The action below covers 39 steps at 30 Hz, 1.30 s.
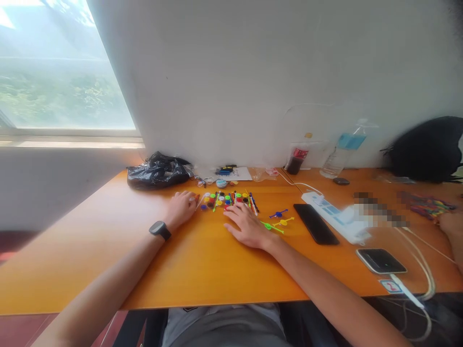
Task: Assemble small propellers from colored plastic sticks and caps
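A pile of small coloured plastic discs and thin sticks [228, 199] lies on the orange table [108, 250] near the wall. My left hand [182, 208], with a black watch on its wrist, rests at the left end of the pile with its fingers curled at the pieces there. My right hand [246, 224] lies flat, fingers stretched toward the right part of the pile, holding nothing. Blue, yellow and green assembled stick pieces [278, 220] lie just right of my right hand.
A black plastic bag [157, 171] sits at the back left. A dark phone [315, 223], a white power strip [334, 216], a second phone [381, 260] on a cable, two bottles [340, 153] and a black bag [427, 149] fill the right. Another person's hand [452, 224] shows at far right.
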### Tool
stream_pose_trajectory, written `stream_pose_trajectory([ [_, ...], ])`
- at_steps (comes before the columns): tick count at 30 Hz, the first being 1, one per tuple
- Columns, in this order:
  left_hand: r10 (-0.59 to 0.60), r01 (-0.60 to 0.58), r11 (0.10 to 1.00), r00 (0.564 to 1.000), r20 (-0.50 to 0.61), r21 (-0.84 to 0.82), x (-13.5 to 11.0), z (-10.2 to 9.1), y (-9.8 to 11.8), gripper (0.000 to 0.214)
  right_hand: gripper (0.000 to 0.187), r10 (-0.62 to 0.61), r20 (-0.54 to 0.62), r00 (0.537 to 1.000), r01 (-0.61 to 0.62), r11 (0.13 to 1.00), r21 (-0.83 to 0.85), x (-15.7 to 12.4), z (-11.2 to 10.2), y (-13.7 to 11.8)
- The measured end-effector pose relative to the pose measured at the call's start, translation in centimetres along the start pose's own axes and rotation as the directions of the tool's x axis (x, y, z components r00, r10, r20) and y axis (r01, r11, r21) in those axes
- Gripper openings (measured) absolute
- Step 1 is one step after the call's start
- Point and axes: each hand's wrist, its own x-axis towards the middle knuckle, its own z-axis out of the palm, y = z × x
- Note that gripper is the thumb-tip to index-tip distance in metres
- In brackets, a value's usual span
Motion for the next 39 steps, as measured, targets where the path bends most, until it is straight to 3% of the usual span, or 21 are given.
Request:
stream_pose_trajectory([
  [6, 0.001, -0.001, 0.998, 1.000, -0.003, -0.062, 0.3, 0.7, -0.7, 0.029, 0.027, -0.011, 0.002, 1.000, 0.010, 1.000, 0.010, 0.0, -0.1, 0.1],
  [10, -0.060, 0.031, 0.971, 0.991, -0.117, -0.237, 0.5, 0.9, -0.9, 0.028, 0.024, -0.025, -0.009, 1.000, 0.025, 0.999, 0.020, 0.0, 0.0, 0.2],
  [14, -0.037, -0.050, 0.916, 0.977, -0.208, -0.398, 0.6, 0.8, -0.5, 0.026, 0.022, -0.041, -0.025, 0.999, 0.042, 0.999, 0.029, -0.1, 0.2, 0.2],
  [19, 0.094, -0.124, 0.941, 0.990, -0.108, -0.316, 0.4, 0.5, 0.4, 0.030, 0.019, -0.049, -0.023, 0.999, 0.050, 0.998, 0.046, -0.1, 0.2, 0.2],
  [28, 0.101, -0.102, 0.978, 0.995, -0.016, -0.181, 0.3, 0.7, 0.6, 0.023, 0.016, -0.079, -0.066, 0.995, 0.084, 0.993, 0.083, 0.0, 0.1, 0.1],
  [39, 0.205, -0.203, 0.958, 0.979, -0.011, -0.203, -0.1, 0.4, 1.5, 0.020, 0.014, -0.075, -0.040, 0.996, 0.078, 0.994, 0.074, 0.0, 0.0, 0.0],
])
